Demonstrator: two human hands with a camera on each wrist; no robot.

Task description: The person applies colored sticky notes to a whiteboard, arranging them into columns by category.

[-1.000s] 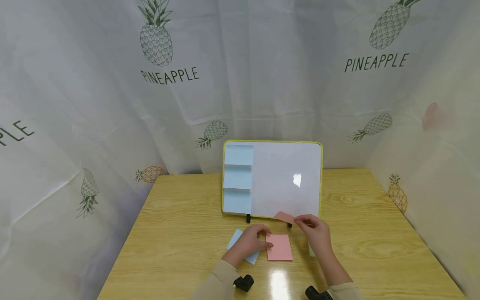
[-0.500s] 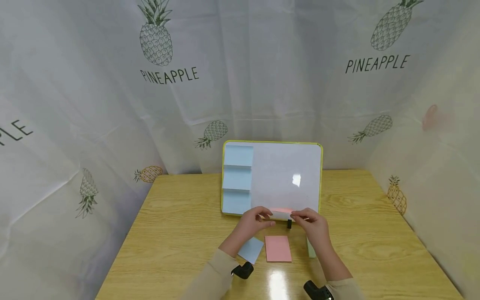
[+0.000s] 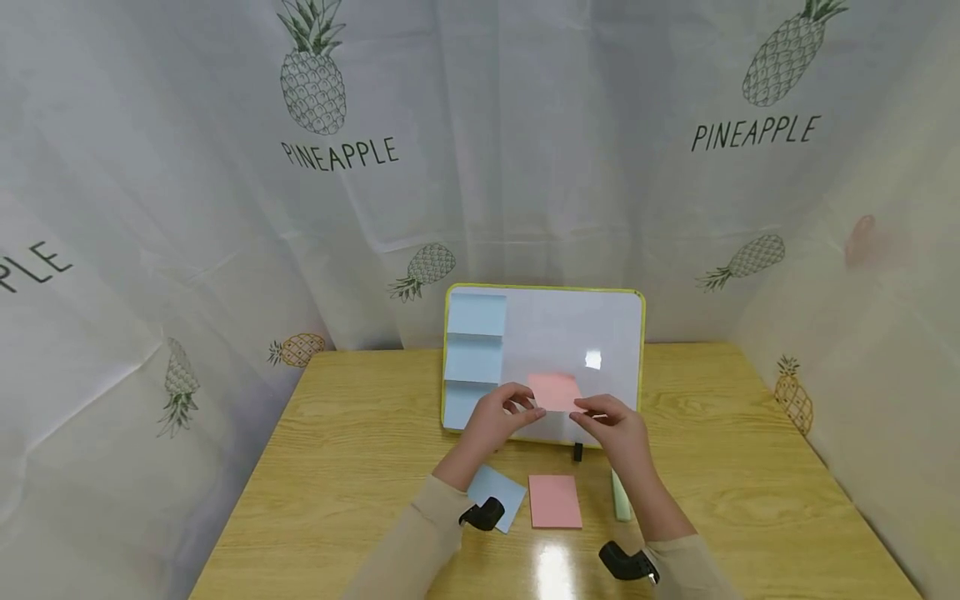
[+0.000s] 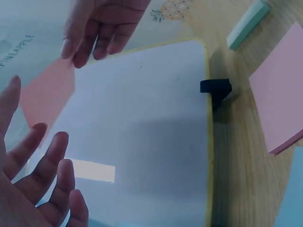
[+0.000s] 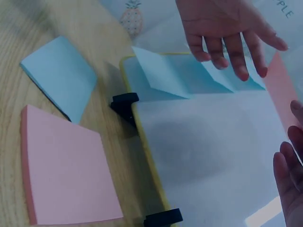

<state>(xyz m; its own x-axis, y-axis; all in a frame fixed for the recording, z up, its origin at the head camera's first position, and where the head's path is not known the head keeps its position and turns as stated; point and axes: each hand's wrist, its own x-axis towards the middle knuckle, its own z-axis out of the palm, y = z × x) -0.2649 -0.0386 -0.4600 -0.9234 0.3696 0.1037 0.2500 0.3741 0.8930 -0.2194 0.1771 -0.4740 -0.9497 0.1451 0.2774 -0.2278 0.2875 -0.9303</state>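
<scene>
At centre frame, the right hand [image 3: 618, 429] pinches the pink sheet [image 3: 555, 392] by its lower-right corner, in front of the whiteboard [image 3: 585, 321]; the left hand [image 3: 491, 423] has parted fingers at its left edge, contact unclear. Handling it level should prevent creases. Blue notes [image 3: 476, 358] occupy the board's left; the pink pad [image 3: 555, 502] lies lower centre.

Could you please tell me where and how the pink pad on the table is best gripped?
Probably by its near and far edges, from above: the pink pad lies flat, its sides look thick enough to pinch, and the blue pad crowds its left edge.
</scene>
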